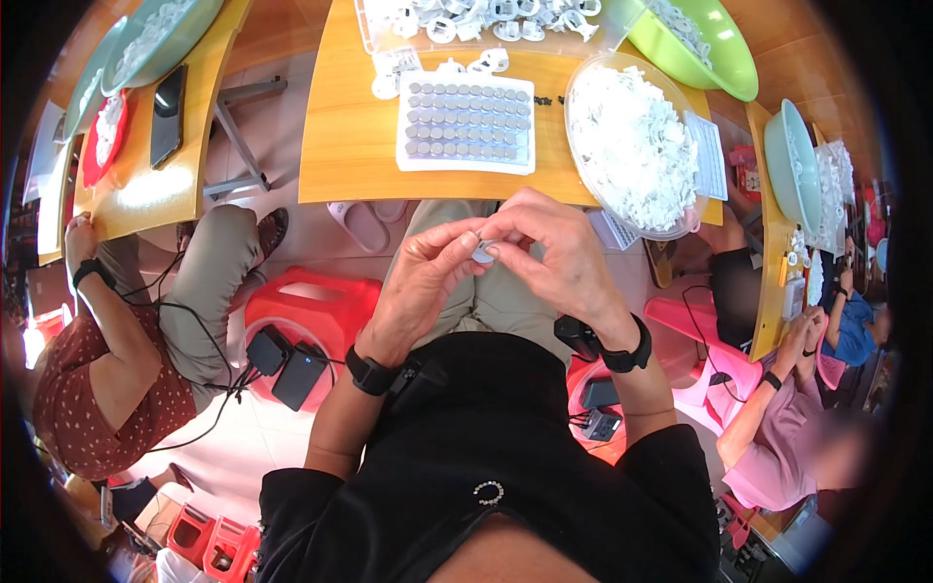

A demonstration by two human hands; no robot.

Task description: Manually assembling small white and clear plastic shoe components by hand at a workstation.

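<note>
Over my lap, just off the table's near edge, both hands meet at one small round whitish piece (pixel 482 255). My left hand (pixel 428 272) pinches it between thumb and fingertips. Thumb and forefinger of my right hand (pixel 552 255) close on its other side; the fingers partly hide it, so its exact kind is unclear. Beyond them on the table lies a white tray (pixel 404 155) with rows of silver coin cells (pixel 465 119). To its right stands a clear round tub (pixel 575 136) heaped with small white plastic parts (pixel 637 146).
White ring-shaped plastic parts (pixel 476 15) fill a clear bin at the back. A green basin (pixel 734 58) stands back right. Red stools (pixel 340 301) with cabled black boxes (pixel 299 377) flank me. Co-workers sit left (pixel 117 389) and right (pixel 768 437).
</note>
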